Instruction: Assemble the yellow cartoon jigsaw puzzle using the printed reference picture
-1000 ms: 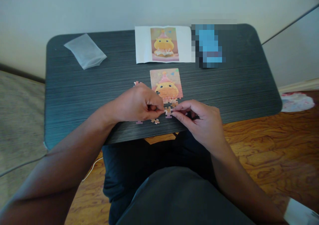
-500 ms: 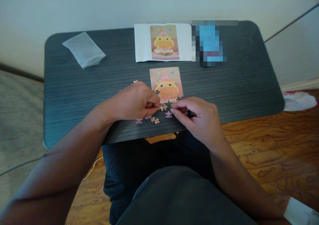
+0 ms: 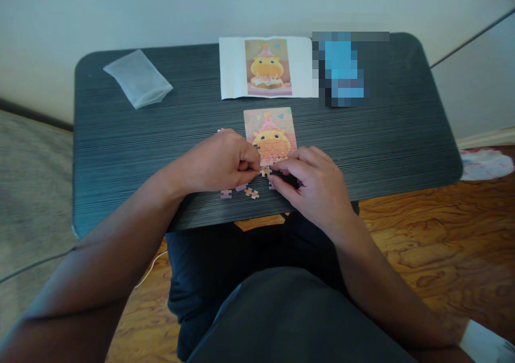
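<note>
A partly assembled jigsaw puzzle (image 3: 271, 132) lies in the middle of the table, showing a yellow character in a pink party hat. At its lower edge, a small joined bit of jigsaw piece (image 3: 265, 171) sits between my two hands. My left hand (image 3: 225, 160) is closed in a pinch at the left side of that piece. Opposite it, my right hand (image 3: 316, 186) has thumb and index finger parted around the piece's right side. Loose pieces (image 3: 252, 193) lie below, with a pinkish piece (image 3: 226, 194) under my left hand. My fingers partly hide the puzzle's lower edge.
Behind the puzzle lies a white sheet (image 3: 233, 68) with the printed picture. A pixelated blue item (image 3: 341, 68) is beside it on the right. A translucent bag (image 3: 139, 79) rests on the left of the dark table (image 3: 382, 138). The table's near edge is close to my lap.
My right hand has shifted slightly left and its thumb and index finger have parted, closing in on the piece by my left fingertips. My left hand holds nearly the same pose.
</note>
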Tool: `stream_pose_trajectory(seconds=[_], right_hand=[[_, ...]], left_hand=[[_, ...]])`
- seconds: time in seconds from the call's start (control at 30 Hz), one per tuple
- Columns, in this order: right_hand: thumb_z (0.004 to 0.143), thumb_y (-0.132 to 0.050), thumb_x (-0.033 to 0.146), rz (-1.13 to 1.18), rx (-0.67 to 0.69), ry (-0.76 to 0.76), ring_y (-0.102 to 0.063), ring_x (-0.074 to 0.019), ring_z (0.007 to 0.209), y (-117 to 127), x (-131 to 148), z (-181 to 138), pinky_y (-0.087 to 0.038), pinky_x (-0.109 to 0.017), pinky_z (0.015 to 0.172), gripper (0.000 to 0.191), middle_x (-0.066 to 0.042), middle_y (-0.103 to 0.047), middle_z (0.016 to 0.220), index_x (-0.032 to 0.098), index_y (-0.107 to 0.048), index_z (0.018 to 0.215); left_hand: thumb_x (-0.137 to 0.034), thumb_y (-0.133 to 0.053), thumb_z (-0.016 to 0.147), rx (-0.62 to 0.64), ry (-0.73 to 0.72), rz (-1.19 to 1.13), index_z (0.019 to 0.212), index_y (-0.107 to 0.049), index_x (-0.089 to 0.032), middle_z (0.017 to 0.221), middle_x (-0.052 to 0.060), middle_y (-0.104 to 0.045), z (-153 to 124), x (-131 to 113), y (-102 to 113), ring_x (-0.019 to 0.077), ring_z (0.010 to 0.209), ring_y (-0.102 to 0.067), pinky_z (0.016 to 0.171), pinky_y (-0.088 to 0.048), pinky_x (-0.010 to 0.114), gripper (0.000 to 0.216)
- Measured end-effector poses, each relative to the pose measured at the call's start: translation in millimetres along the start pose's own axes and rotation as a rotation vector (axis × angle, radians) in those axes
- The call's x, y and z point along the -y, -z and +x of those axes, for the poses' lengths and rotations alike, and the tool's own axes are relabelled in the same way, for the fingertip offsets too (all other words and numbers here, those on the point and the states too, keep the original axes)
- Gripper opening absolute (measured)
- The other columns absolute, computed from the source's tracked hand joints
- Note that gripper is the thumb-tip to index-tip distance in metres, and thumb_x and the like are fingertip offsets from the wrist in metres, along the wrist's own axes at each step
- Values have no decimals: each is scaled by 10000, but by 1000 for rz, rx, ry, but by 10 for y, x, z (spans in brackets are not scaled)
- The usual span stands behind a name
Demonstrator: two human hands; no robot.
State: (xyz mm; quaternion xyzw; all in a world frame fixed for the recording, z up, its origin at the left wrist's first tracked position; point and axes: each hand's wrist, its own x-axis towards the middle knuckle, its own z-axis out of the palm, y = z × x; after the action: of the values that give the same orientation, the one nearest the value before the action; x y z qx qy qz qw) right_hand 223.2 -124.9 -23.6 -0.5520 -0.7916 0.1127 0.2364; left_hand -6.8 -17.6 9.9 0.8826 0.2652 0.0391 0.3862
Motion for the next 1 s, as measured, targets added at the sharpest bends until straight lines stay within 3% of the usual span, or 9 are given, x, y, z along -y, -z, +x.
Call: stream_pose_trajectory(seconds=[0.4, 1.0], right_hand=[[1025, -730, 273, 8, 57, -49, -645, -273, 983, -2, 60, 38, -460, -426, 894, 94, -68, -728, 988, 215, -798, 1052], [934, -776, 209, 66, 64, -166, -650, -265, 939, 22, 138, 98, -446, -406, 858, 41, -51, -721, 932, 200, -758, 970]], left_hand=[[-227, -643, 902, -27, 35, 85, 648, -690, -193, 470, -106, -595, 9, -36, -14, 61, 454, -552, 916, -531, 309, 260], [-281, -676, 897, -84, 49, 144, 670, -713, -192, 506, -90, -575, 11, -74, -22, 66, 513, -512, 1067, -468, 372, 247]])
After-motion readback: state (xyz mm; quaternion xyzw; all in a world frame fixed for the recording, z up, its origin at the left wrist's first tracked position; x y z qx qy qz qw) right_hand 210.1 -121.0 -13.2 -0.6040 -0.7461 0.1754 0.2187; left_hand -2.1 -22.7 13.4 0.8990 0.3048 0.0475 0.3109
